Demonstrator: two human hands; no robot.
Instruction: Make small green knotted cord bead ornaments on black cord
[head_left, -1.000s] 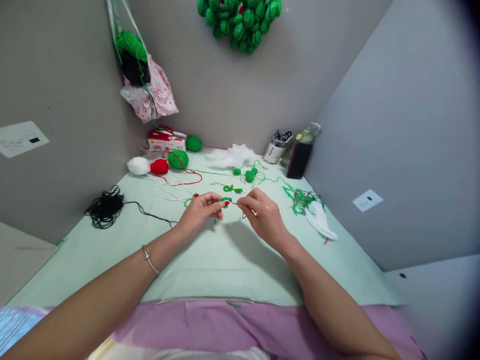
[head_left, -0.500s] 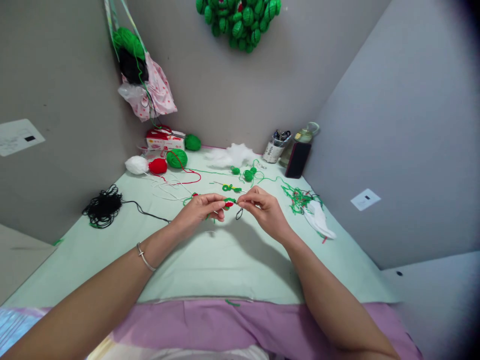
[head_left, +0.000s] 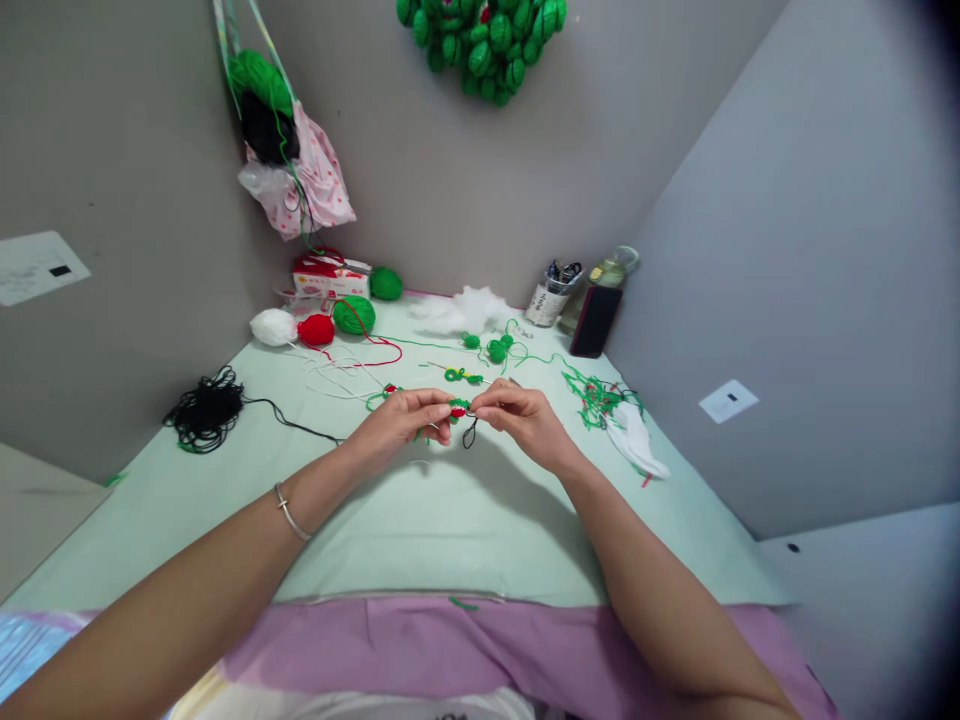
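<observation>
My left hand pinches a small crochet piece of green, white and red yarn between thumb and forefinger. Its other fingers curl below. Close against the piece's right edge, my right hand has thumb and forefinger pressed together on black yarn. A loop of this black yarn dangles beneath the fingertips; whether a needle is also in the pinch is too small to tell. Just behind the hands lies a green and yellow yarn piece beside a thin metal tool. Another red and green piece sits partly behind my left hand.
Black yarn is heaped at left. White, red and green balls stand before a box. Stuffing, a pen cup and a phone are at the back; yarn scraps lie right.
My right hand has shifted slightly left and down, nearer the crochet piece. The black loop below it now hangs a little further left. My left hand keeps its pinch.
</observation>
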